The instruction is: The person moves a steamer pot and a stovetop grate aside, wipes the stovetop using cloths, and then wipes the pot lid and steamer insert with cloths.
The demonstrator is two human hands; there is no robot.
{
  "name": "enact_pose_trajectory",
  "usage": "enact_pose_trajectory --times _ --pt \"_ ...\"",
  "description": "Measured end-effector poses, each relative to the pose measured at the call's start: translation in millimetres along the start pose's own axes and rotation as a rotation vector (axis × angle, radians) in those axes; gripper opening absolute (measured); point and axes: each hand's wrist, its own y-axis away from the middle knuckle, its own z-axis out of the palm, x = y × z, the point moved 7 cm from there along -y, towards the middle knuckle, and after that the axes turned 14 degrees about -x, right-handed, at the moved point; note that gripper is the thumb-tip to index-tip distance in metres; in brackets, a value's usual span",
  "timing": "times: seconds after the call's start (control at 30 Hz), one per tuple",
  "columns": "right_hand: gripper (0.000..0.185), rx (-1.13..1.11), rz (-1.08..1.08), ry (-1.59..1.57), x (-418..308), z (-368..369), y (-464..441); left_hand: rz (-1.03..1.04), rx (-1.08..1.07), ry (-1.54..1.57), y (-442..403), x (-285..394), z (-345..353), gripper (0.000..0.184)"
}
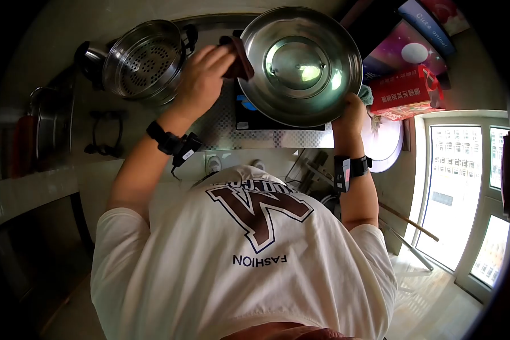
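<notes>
A: Item one: wide steel pan (297,114), round, above the dark cooktop (283,126); who has it?

B: The person's right hand (351,116), closed on the near right edge; fingertips hidden under the metal

A: Item two: brown cloth (239,61)?

B: In the left hand (201,76), fingers close together over it, at the pan's left edge; whether cloth and rim touch, one cannot tell

A: Room on the left?

B: Narrow; the steamer pot (144,59), perforated inside, stands just beyond that hand, a kettle (90,56) at its far side. Nearer the person, a dark ring stand (106,133), with bare surface between it and the left forearm

A: On the right?

B: Tight; a red bag (402,96) near the pan's edge, printed boxes (405,51) behind

A: In front?

B: One strip of patterned counter (212,136), its front edge toward the person, widest below the left wrist
</notes>
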Motion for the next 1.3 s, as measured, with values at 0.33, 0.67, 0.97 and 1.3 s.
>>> enact_pose_trajectory --times 0.33,0.67,0.97,1.3 --pt "0.034 -0.090 -0.014 -0.034 11 7 8 -0.311 0.235 2.722 26 -26 29 0.070" --pt "0.038 -0.043 -0.013 -0.052 14 -10 9 -0.689 0.015 1.147 37 -77 40 0.039" --pt "0.037 -0.151 -0.219 -0.007 6 39 28 -0.227 -0.360 1.816 -4 43 38 0.051" --pt "0.044 -0.225 -0.152 0.165 13 74 37 0.181 -0.561 0.185 -28 103 104 0.055"
